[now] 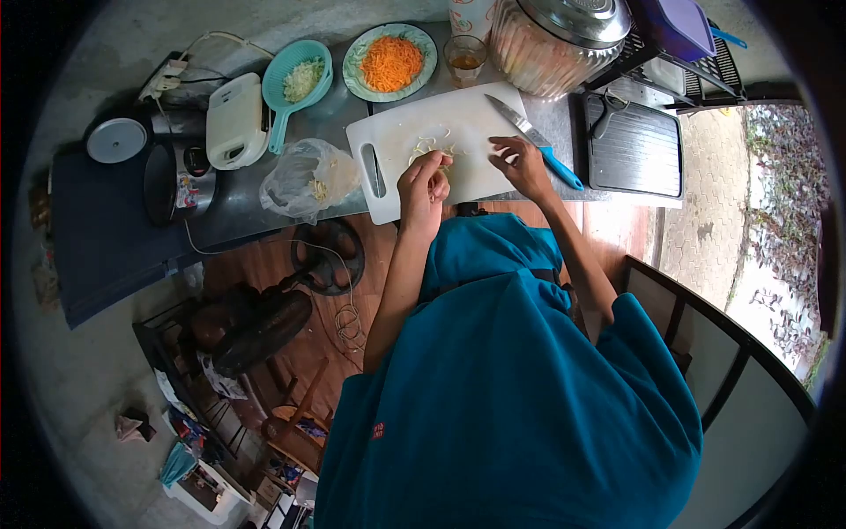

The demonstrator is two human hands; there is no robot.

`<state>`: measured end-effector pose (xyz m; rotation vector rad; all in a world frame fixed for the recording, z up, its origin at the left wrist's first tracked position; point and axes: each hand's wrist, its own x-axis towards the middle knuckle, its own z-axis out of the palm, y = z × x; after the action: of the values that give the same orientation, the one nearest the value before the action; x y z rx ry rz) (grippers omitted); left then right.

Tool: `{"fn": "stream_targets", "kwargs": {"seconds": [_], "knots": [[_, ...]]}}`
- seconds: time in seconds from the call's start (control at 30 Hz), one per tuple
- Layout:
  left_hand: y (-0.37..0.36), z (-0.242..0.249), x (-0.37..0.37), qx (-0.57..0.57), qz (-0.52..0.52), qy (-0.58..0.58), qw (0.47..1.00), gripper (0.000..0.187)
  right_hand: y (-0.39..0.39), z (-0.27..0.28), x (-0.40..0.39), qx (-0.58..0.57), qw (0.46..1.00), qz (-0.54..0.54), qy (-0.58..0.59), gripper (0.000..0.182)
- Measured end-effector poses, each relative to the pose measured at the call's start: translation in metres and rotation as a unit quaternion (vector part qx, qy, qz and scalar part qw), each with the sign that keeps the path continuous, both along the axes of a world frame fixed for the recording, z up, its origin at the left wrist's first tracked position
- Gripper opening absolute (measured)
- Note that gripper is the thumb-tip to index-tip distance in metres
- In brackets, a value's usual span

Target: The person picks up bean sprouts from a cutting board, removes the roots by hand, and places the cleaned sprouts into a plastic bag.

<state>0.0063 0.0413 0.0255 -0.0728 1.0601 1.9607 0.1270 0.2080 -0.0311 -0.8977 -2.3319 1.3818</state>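
A white cutting board [476, 119] lies on the metal counter in front of me. Pale thin vegetable shreds [426, 143] are scattered near its middle. My left hand [425, 192] is over the lower part of the board, beside the shreds, its fingers curled and pressed together; what they hold, if anything, is too small to make out. Over the board's right side, my right hand [522, 166] has its fingers bent but apart, with nothing visible in them. Right beside it is a knife [560, 167] with a blue handle, its blade lying across the board's right edge.
Left of the board sits a clear plastic bag [300, 181] with pale pieces. Behind are a green strainer [280, 104] of chopped pale vegetable, a plate [354, 78] of shredded carrot, a glass [464, 60] and a large jar [551, 53]. A black griddle [648, 154] stands right.
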Motion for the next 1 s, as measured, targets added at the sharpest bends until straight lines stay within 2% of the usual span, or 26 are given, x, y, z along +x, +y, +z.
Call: {"fn": "stream_targets", "kwargs": {"seconds": [0.03, 0.13, 0.27, 0.37, 0.43, 0.47, 0.53, 0.6, 0.67, 0.7, 0.77, 0.8, 0.87, 0.93, 0.97, 1.0], "knots": [[0.001, 0.000, 0.000, 0.016, -0.007, -0.003, 1.000, 0.012, -0.008, 0.026, -0.006, -0.074, 0.997, 0.007, 0.018, 0.025], [0.002, 0.002, 0.001, 0.042, -0.021, -0.014, 0.999, 0.012, -0.030, 0.059, -0.015, -0.116, 0.989, 0.023, 0.084, 0.024], [0.003, 0.002, 0.004, 0.046, -0.045, 0.007, 0.998, 0.015, -0.043, 0.086, -0.024, -0.076, 0.989, 0.044, 0.120, 0.022], [0.004, 0.010, 0.005, 0.008, -0.044, 0.016, 0.999, 0.015, -0.044, 0.077, -0.025, -0.071, 0.990, 0.039, 0.112, 0.020], [0.001, 0.016, 0.001, -0.048, -0.092, 0.089, 0.991, 0.015, -0.041, 0.080, -0.023, -0.041, 0.992, 0.056, 0.102, 0.020], [-0.001, 0.013, 0.000, -0.048, -0.089, 0.088, 0.991, 0.015, -0.039, 0.081, -0.021, -0.012, 0.993, 0.071, 0.092, 0.019], [-0.005, 0.002, 0.000, -0.146, -0.107, 0.194, 0.964, 0.019, -0.039, 0.079, -0.017, -0.028, 0.994, 0.080, 0.068, 0.019], [-0.007, -0.005, 0.003, -0.167, -0.107, 0.197, 0.960, 0.018, -0.039, 0.074, -0.015, -0.043, 0.994, 0.088, 0.045, 0.019], [-0.009, -0.010, 0.008, -0.189, -0.108, 0.198, 0.956, 0.018, -0.042, 0.059, -0.009, -0.144, 0.986, 0.083, 0.026, 0.019], [-0.009, -0.010, 0.009, -0.188, -0.112, 0.160, 0.962, 0.018, -0.043, 0.054, -0.007, -0.145, 0.986, 0.083, 0.025, 0.019], [-0.010, -0.012, 0.015, -0.189, -0.117, 0.118, 0.968, 0.018, -0.045, 0.045, 0.000, -0.232, 0.969, 0.074, 0.044, 0.020], [-0.010, -0.014, 0.017, -0.186, -0.118, 0.113, 0.969, 0.019, -0.044, 0.043, 0.002, -0.232, 0.969, 0.074, 0.043, 0.020], [-0.007, -0.018, 0.019, -0.180, -0.118, 0.107, 0.971, 0.019, -0.039, 0.040, 0.007, -0.119, 0.988, 0.097, -0.010, 0.018], [-0.009, -0.024, 0.014, -0.198, -0.055, 0.128, 0.970, 0.021, -0.035, 0.040, 0.015, -0.099, 0.991, 0.082, -0.032, 0.018], [-0.011, -0.029, 0.007, -0.236, -0.063, 0.180, 0.953, 0.023, -0.033, 0.039, 0.019, -0.080, 0.993, 0.066, -0.051, 0.018], [-0.014, -0.030, 0.000, -0.250, -0.081, 0.173, 0.949, 0.024, -0.029, 0.027, 0.024, -0.113, 0.992, 0.044, -0.044, 0.016]]}}
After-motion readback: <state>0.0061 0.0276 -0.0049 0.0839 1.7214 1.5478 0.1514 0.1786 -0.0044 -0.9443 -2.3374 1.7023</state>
